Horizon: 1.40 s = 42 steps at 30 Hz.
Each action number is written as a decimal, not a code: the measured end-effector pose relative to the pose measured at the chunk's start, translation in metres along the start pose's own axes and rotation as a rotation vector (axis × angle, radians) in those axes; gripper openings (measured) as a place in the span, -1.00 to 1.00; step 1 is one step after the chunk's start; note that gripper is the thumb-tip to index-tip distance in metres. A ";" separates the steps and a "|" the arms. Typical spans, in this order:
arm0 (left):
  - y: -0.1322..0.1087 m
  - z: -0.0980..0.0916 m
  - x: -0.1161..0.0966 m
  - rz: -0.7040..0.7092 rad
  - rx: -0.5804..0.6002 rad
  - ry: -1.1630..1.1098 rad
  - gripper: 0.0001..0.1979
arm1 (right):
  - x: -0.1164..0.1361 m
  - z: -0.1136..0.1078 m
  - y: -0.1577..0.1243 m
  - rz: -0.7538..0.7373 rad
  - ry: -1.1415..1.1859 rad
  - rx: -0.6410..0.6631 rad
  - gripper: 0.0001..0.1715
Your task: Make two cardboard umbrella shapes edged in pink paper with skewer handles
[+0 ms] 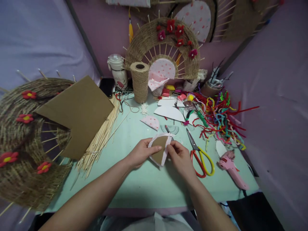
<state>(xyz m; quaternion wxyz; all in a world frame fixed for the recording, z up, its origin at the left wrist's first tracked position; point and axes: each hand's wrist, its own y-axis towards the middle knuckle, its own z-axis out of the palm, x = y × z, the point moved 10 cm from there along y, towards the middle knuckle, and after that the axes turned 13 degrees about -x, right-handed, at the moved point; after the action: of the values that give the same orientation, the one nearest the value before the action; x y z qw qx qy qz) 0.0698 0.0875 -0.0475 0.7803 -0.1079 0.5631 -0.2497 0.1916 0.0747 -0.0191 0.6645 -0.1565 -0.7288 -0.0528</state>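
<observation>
Between my hands, above the front middle of the table, is a rounded piece of brown cardboard (pixel 157 154) with white fabric folded over its edges. My left hand (pixel 141 153) grips its left side, thumb lying across the brown face. My right hand (pixel 180 157) pinches the fabric border along the right edge. Just behind lie a clear protractor (pixel 173 130) and a half-round piece of dotted pink fabric (pixel 151 122). Scissors (pixel 199 157) with one red and one yellow handle rest to the right of my right hand, their blades partly apart.
A pink glue gun (pixel 233 171) lies at the right edge, below tangled pipe cleaners (pixel 216 112). Bamboo sticks (pixel 102 134) and a cut cardboard sheet (pixel 79 112) are at left, beside a woven fan (pixel 14 141). A twine spool (pixel 140 83) and a bottle (pixel 118 75) stand behind.
</observation>
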 end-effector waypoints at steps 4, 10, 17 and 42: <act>-0.004 0.000 0.002 0.001 0.041 0.199 -0.64 | -0.006 -0.005 0.004 0.123 0.070 0.025 -0.65; 0.000 -0.013 -0.019 0.038 -0.096 -0.034 -0.64 | -0.012 -0.021 0.009 0.206 0.248 -0.202 -0.66; -0.003 0.009 -0.002 -0.081 -0.061 -0.417 -0.61 | -0.019 -0.001 0.003 0.160 0.401 -0.307 -0.64; -0.008 0.004 0.002 -0.083 -0.129 -0.421 -0.68 | 0.049 -0.023 0.005 -0.379 -0.180 -0.265 -0.68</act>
<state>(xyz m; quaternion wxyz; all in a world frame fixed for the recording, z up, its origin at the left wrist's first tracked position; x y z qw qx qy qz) 0.0715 0.0788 -0.0443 0.8613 -0.2304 0.3975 -0.2169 0.2119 0.0802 0.0307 0.5490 -0.1069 -0.7879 -0.2574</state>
